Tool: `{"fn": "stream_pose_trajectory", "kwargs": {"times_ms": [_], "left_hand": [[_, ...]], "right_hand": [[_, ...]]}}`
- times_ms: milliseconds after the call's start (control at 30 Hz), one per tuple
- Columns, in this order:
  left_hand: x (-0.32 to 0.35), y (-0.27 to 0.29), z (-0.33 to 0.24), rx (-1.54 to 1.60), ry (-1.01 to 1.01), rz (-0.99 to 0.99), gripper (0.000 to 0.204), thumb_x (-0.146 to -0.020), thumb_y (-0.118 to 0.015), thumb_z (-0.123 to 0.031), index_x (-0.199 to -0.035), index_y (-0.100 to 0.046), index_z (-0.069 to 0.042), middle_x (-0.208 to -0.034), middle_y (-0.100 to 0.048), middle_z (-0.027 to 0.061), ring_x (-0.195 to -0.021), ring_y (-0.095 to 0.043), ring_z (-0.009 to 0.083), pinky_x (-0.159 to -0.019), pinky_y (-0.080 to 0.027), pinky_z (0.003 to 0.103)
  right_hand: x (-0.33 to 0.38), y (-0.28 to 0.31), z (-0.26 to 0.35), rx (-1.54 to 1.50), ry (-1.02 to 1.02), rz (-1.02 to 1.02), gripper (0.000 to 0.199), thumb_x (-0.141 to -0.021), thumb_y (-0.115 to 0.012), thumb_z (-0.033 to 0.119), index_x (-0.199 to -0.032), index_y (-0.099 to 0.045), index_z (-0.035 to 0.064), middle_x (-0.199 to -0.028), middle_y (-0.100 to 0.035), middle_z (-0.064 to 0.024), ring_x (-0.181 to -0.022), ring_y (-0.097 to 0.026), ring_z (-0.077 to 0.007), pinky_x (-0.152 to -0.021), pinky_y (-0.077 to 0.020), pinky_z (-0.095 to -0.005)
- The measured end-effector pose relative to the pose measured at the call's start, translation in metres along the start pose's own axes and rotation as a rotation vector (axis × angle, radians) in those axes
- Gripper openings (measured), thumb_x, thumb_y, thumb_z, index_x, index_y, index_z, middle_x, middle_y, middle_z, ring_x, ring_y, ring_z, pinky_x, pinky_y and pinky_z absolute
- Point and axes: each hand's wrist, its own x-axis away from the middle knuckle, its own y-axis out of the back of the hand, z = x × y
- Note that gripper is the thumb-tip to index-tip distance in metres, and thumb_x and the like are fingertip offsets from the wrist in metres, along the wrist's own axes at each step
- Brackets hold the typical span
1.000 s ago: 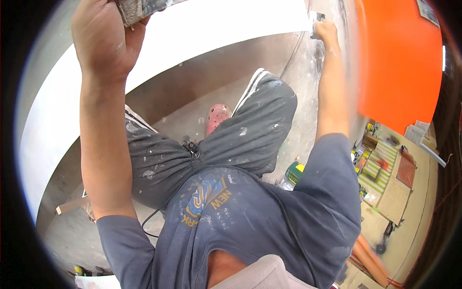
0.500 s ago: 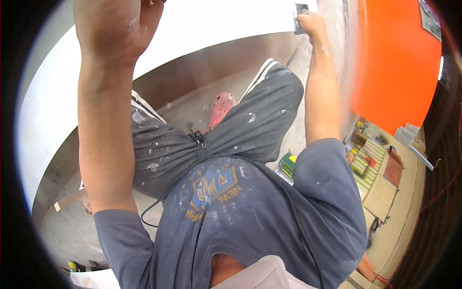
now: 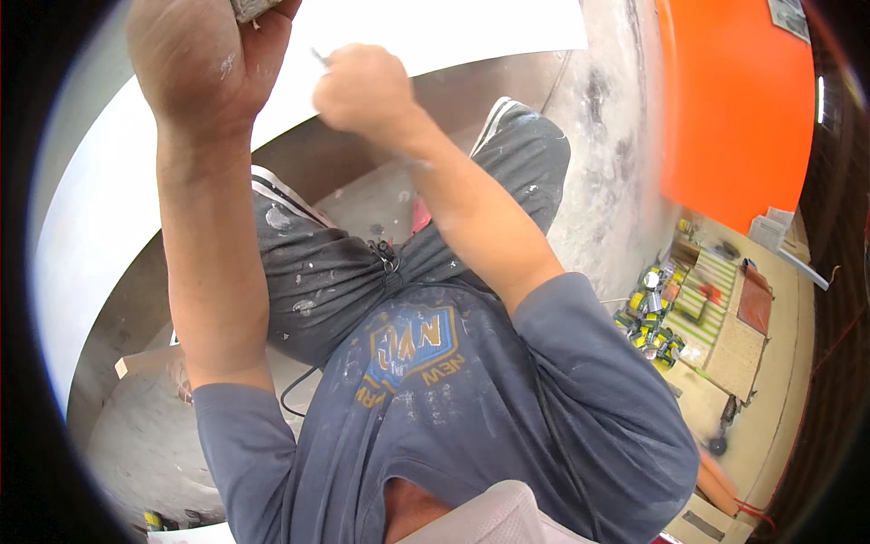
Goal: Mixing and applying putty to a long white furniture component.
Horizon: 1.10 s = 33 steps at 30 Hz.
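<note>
My left hand (image 3: 204,68) is raised at the top of the view, closed around a grey-brown, paint-caked block (image 3: 256,7) of which only a corner shows. My right hand (image 3: 362,91) is a fist just to its right, nearly touching it. A thin dark tool tip (image 3: 319,56) pokes out of that fist toward the left hand; the rest of the tool is hidden. Both forearms reach up over my paint-spattered grey trousers (image 3: 326,272) and blue printed shirt (image 3: 453,399).
A broad white curved surface (image 3: 109,208) runs behind the hands. A grey plastered wall (image 3: 607,136) and an orange wall (image 3: 734,100) rise at the right. Far below right are several cans (image 3: 651,317) and a wooden board (image 3: 739,349). A black cable (image 3: 299,385) hangs by my waist.
My right hand has swung left from the grey wall at the upper right to beside my left hand. The left hand stayed raised, still gripping the block.
</note>
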Motion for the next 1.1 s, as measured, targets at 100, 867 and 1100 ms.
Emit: {"fn": "stream_pose_trajectory", "kwargs": {"times_ms": [100, 867, 1100], "left_hand": [[-0.005, 0.006, -0.003, 0.040, 0.055, 0.029, 0.016, -0.083, -0.041, -0.010, -0.074, -0.053, -0.005, -0.067, -0.055, 0.0044, -0.060, -0.056, 0.0146, -0.059, -0.049, 0.026], [0.020, -0.003, 0.022, -0.149, 0.335, 0.149, 0.038, -0.073, -0.041, 0.008, -0.110, -0.040, 0.002, -0.084, -0.055, 0.0084, -0.071, -0.057, 0.0142, -0.069, -0.051, 0.030], [0.022, -0.013, 0.016, -0.145, 0.286, -0.003, 0.007, -0.076, -0.054, 0.000, -0.081, -0.051, -0.002, -0.076, -0.060, 0.0080, -0.070, -0.059, 0.0144, -0.067, -0.048, 0.026]], "right_hand": [[-0.012, 0.015, 0.021, -0.092, -0.058, 0.185, 0.023, -0.062, -0.047, 0.013, -0.070, -0.062, -0.0022, -0.071, -0.061, -0.0208, -0.071, -0.059, -0.0388, -0.068, -0.0483, -0.0417], [0.025, 0.112, -0.071, -0.482, 0.533, -0.680, 0.028, -0.073, -0.051, -0.013, -0.098, -0.051, 0.0015, -0.094, -0.060, -0.0160, -0.080, -0.061, -0.0210, -0.070, -0.0464, -0.0264], [0.006, 0.167, -0.271, 0.204, -0.330, -0.527, 0.037, -0.069, -0.046, 0.007, -0.103, -0.059, 0.0048, -0.094, -0.060, -0.0222, -0.089, -0.059, -0.0355, -0.078, -0.0459, -0.0393]]}}
